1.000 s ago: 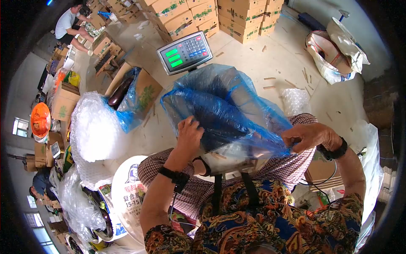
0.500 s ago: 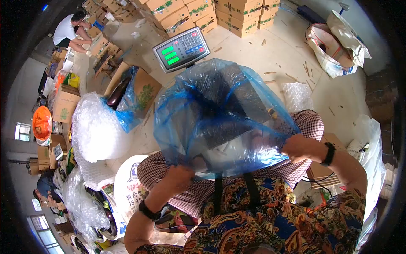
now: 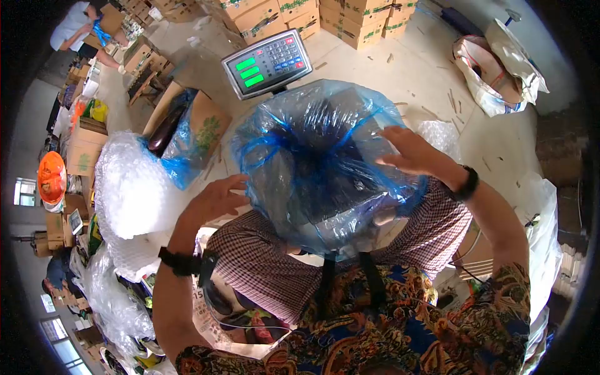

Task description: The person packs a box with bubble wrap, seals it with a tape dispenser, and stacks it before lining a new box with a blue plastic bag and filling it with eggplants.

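A large translucent blue plastic bag [image 3: 281, 194] stands spread out in front of me between my knees, its mouth opened wide. Dark shapes show through its film, but what lies under it is hard to make out. At the bag's left edge my left hand [image 3: 219, 199] has its fingers spread, near or touching the film. Over the bag's right side my right hand [image 3: 409, 150] reaches with fingers stretched out, gripping nothing. Just beyond the bag rises the scale display [image 3: 267, 64], its three green readouts lit.
To the left, a cardboard box [image 3: 211, 128] lined with blue plastic holds an eggplant [image 3: 165, 130]. Bubble wrap [image 3: 134, 194] lies nearer me. Stacked cartons [image 3: 359, 22] stand at the back, a white sack [image 3: 494, 78] at the right. A person [image 3: 78, 31] is at the far left.
Both hands have let go of the bag's near rim and moved outward and forward along its sides, fingers now spread. The bag has settled rounder. The far person has risen from a crouch.
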Action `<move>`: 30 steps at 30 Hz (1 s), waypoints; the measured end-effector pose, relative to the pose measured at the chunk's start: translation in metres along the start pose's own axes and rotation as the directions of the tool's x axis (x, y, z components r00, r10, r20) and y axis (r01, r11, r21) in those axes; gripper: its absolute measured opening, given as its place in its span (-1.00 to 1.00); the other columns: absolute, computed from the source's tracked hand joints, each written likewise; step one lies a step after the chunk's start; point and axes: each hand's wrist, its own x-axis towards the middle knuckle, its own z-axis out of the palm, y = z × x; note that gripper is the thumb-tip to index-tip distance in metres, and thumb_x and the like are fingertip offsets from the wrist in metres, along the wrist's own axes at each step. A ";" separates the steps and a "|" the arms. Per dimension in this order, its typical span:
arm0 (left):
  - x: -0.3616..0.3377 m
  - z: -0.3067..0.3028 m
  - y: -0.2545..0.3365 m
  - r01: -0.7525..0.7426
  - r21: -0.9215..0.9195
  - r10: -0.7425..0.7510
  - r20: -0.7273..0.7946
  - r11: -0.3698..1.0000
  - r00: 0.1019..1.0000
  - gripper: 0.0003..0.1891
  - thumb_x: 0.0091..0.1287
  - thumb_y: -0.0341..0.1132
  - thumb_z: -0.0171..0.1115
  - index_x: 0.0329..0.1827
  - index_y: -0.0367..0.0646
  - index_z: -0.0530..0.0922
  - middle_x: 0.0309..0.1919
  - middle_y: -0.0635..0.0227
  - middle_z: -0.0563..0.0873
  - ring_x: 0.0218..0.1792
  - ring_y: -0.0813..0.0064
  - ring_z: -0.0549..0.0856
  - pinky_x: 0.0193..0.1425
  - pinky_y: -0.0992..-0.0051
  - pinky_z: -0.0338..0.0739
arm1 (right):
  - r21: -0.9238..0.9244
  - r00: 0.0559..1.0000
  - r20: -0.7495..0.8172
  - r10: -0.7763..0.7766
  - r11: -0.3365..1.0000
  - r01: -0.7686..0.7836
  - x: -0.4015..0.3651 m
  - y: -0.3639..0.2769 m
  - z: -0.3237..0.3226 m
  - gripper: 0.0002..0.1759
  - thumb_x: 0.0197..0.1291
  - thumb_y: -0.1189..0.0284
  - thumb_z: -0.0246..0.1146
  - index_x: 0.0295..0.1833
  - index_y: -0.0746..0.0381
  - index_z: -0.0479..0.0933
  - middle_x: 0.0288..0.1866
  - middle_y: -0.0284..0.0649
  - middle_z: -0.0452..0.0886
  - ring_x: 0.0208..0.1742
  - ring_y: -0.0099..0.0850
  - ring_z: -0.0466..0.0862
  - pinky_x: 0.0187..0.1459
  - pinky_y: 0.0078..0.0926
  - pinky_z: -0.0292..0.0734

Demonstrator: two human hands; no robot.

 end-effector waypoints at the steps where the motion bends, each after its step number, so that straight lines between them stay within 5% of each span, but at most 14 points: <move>1: 0.005 -0.007 0.003 0.069 0.026 -0.069 0.011 0.997 0.998 -0.34 0.33 -0.22 0.25 0.44 -0.19 0.20 0.25 -0.11 0.46 0.03 0.21 0.66 -0.01 0.36 0.62 | -0.044 0.997 -0.020 0.075 0.996 -0.076 0.020 -0.003 0.009 -0.10 0.06 -0.06 0.34 0.39 0.24 0.23 0.35 0.16 0.31 0.32 0.11 0.38 0.31 -0.20 0.32; 5: 0.048 -0.014 -0.009 -0.023 0.208 0.017 0.032 0.978 0.999 -0.12 0.30 -0.01 0.25 0.54 -0.15 -0.04 0.32 -0.15 0.37 0.09 0.17 0.62 0.05 0.33 0.58 | 0.022 0.969 0.051 0.240 0.970 -0.242 0.096 0.010 0.071 0.14 -0.11 -0.21 0.38 0.45 0.23 0.11 0.42 0.30 0.12 0.35 0.16 0.33 0.32 0.01 0.26; 8: 0.089 -0.009 -0.022 0.116 0.138 -0.122 0.038 0.984 0.992 -0.03 0.29 0.07 0.24 0.56 -0.11 -0.17 0.35 -0.15 0.33 0.14 0.15 0.59 0.06 0.33 0.56 | 0.238 0.948 -0.020 0.316 0.923 -0.303 0.124 0.010 0.112 0.05 -0.08 -0.06 0.41 0.42 0.27 0.14 0.27 0.34 0.32 0.26 0.16 0.43 0.23 0.02 0.38; 10: 0.108 -0.012 -0.034 0.105 0.165 -0.119 0.081 0.981 0.990 0.01 0.26 0.08 0.26 0.55 -0.15 -0.20 0.41 -0.15 0.19 0.26 0.10 0.47 0.20 0.30 0.46 | 0.223 0.861 0.255 0.440 0.840 -0.495 0.135 0.008 0.115 -0.15 0.00 0.17 0.34 0.34 0.33 0.18 0.05 0.32 0.51 0.09 0.16 0.56 0.05 0.00 0.52; 12: 0.117 -0.010 -0.045 0.093 0.197 -0.121 0.138 0.976 0.983 0.05 0.24 0.09 0.27 0.55 -0.18 -0.22 0.47 -0.15 0.05 0.37 0.05 0.35 0.34 0.28 0.35 | 0.193 0.871 0.249 0.424 0.859 -0.474 0.133 0.012 0.116 -0.21 0.00 0.24 0.29 0.31 0.37 0.21 -0.04 0.31 0.55 0.03 0.16 0.59 -0.01 -0.03 0.53; 14: 0.110 -0.008 -0.041 0.039 -0.090 -0.020 0.203 0.995 0.979 0.09 0.21 0.04 0.33 0.56 -0.10 -0.29 0.48 -0.13 0.05 0.31 0.11 0.43 0.18 0.30 0.51 | 0.164 0.881 0.247 0.404 0.878 -0.449 0.126 0.019 0.122 -0.27 0.00 0.32 0.25 0.29 0.40 0.23 -0.12 0.30 0.59 -0.02 0.16 0.61 -0.07 -0.05 0.54; 17: 0.111 -0.003 -0.039 0.051 0.023 -0.055 0.299 0.998 0.953 0.11 0.18 -0.03 0.38 0.56 0.00 -0.32 0.49 -0.11 0.03 0.24 0.16 0.49 0.02 0.32 0.59 | 0.149 0.865 0.332 0.376 0.885 -0.441 0.109 0.025 0.131 -0.40 0.03 0.32 0.21 0.18 0.41 0.35 -0.08 0.24 0.60 -0.02 0.12 0.61 -0.06 -0.04 0.53; 20: 0.100 0.005 -0.036 0.174 -0.247 -0.095 0.304 0.953 0.948 0.13 0.16 -0.07 0.41 0.56 0.04 -0.32 0.51 -0.03 0.02 0.22 0.12 0.50 0.14 0.26 0.52 | 0.236 0.866 0.365 0.342 0.866 -0.442 0.094 0.019 0.112 -0.57 0.06 0.30 0.23 0.00 0.36 0.54 -0.06 0.18 0.62 -0.03 0.06 0.62 -0.06 -0.07 0.53; 22: 0.099 0.009 -0.044 0.086 -0.191 -0.037 0.245 0.978 0.969 0.13 0.15 -0.09 0.42 0.57 0.05 -0.31 0.51 -0.01 0.03 0.26 0.11 0.46 0.21 0.25 0.46 | -0.094 0.867 0.433 0.248 0.969 -0.230 0.091 -0.002 0.072 -0.52 0.05 0.12 0.32 -0.31 0.43 0.59 -0.35 0.14 0.63 -0.20 0.02 0.68 -0.22 -0.05 0.57; 24: 0.100 0.016 -0.056 0.003 -0.141 0.024 0.192 0.990 0.981 0.13 0.14 -0.11 0.42 0.57 0.07 -0.29 0.51 0.01 0.04 0.30 0.10 0.42 0.28 0.23 0.40 | -0.170 0.949 0.275 -0.155 0.963 0.207 0.074 -0.013 0.014 -0.45 0.02 -0.02 0.34 -0.45 0.34 0.62 -0.48 0.03 0.62 -0.32 -0.04 0.69 -0.32 -0.12 0.55; 26: 0.105 0.026 -0.065 -0.037 -0.126 0.053 0.128 0.991 0.990 0.11 0.14 -0.13 0.43 0.57 0.05 -0.26 0.51 0.04 0.04 0.39 0.07 0.31 0.37 0.20 0.30 | -0.418 0.989 0.139 -0.045 0.903 0.099 0.078 -0.043 -0.021 -0.59 0.11 0.06 0.28 -0.43 0.23 0.64 -0.50 -0.10 0.63 -0.34 -0.06 0.69 -0.32 -0.15 0.56; 27: 0.109 0.030 -0.071 -0.041 -0.135 0.059 0.134 0.990 0.989 0.11 0.14 -0.13 0.43 0.57 0.05 -0.26 0.51 0.04 0.04 0.39 0.07 0.31 0.37 0.20 0.30 | -0.423 0.988 0.147 -0.038 0.901 0.098 0.079 -0.056 -0.034 -0.59 0.11 0.06 0.28 -0.43 0.23 0.64 -0.50 -0.10 0.63 -0.34 -0.06 0.69 -0.32 -0.15 0.56; 29: 0.115 0.035 -0.083 -0.254 -0.154 0.256 -0.004 0.955 0.967 0.07 0.18 -0.07 0.40 0.57 0.09 -0.24 0.46 -0.06 0.15 0.26 0.10 0.45 0.27 0.23 0.42 | -0.026 0.893 0.387 -0.229 0.966 0.259 0.088 -0.083 -0.047 -0.62 0.18 0.11 0.23 -0.18 0.24 0.56 -0.38 -0.09 0.65 -0.24 -0.07 0.67 -0.16 -0.16 0.54; 30: 0.117 0.039 -0.087 -0.253 -0.162 0.256 -0.001 0.954 0.967 0.07 0.18 -0.07 0.40 0.57 0.09 -0.24 0.46 -0.06 0.15 0.26 0.10 0.45 0.27 0.23 0.42 | 0.024 0.830 0.514 -0.217 0.971 0.239 0.101 -0.098 -0.032 -0.66 0.16 0.19 0.22 -0.17 0.26 0.59 -0.31 -0.06 0.66 -0.19 -0.04 0.67 -0.16 -0.13 0.56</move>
